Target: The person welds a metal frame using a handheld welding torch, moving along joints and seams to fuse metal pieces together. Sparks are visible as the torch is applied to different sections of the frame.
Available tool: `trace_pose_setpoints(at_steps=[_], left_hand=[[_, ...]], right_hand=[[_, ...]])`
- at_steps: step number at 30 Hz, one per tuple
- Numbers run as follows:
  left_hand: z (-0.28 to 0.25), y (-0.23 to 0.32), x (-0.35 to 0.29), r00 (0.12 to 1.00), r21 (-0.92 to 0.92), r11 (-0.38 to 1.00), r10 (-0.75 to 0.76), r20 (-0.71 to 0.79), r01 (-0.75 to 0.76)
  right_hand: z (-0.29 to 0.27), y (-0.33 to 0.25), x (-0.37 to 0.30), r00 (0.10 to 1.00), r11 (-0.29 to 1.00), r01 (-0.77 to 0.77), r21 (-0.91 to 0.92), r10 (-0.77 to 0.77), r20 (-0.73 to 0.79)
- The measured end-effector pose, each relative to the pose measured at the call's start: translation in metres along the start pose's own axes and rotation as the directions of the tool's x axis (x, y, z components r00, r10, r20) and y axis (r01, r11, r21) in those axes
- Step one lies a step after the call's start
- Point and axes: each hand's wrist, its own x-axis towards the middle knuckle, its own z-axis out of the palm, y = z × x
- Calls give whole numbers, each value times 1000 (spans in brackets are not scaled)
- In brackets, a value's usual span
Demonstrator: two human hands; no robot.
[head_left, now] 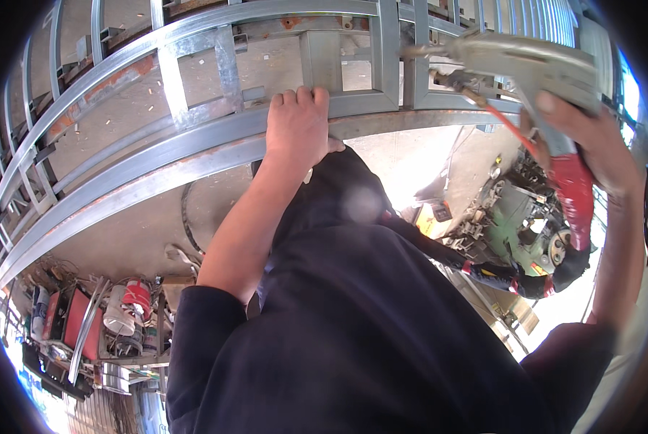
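My left hand [299, 129] is closed over the near rail of a silvery metal frame [172, 148], its fingers curled across the top edge. Square-tube uprights and crossbars make up the frame, with rust patches on some bars. On the right, my right hand [591, 137] grips the handle of a grey pistol-shaped welding gun [523, 61], slightly blurred. Its nozzle points left, close to a joint between two upright tubes [409, 61]. From the handle hangs a red-sleeved cable [573, 192], and a thin orange hose [508, 123] runs along the gun's underside.
The thick dark cable [497, 276] loops behind me at lower right. Beyond it stands a green work surface [516, 220] cluttered with metal parts. A red machine [82, 322] and a red-and-white canister [129, 304] sit at lower left. Small scraps dot the concrete floor [273, 61].
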Motion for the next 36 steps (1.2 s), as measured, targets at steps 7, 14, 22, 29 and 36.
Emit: trace_pose_setpoints(at_steps=[7,14,22,29,36], left_hand=[[5,-9,-3,1000,-34,999,14,-26,-15],[10,-9,-3,999,-80,997,-13,-34,11],[14,-10,-3,999,-93,996,-10,-51,5],[28,-8,-3,983,-66,998,-20,-180,8],[30,-9,-3,978,-68,998,-11,-207,-3]], right_hand=[[39,-16,42,997,996,-57,-71,61,45],[51,-33,74,993,967,-25,-254,55,109],[56,-50,99,969,952,-55,-300,123,213],[65,-75,119,956,903,-125,-410,221,195],[71,-81,143,940,863,-90,-498,238,243]])
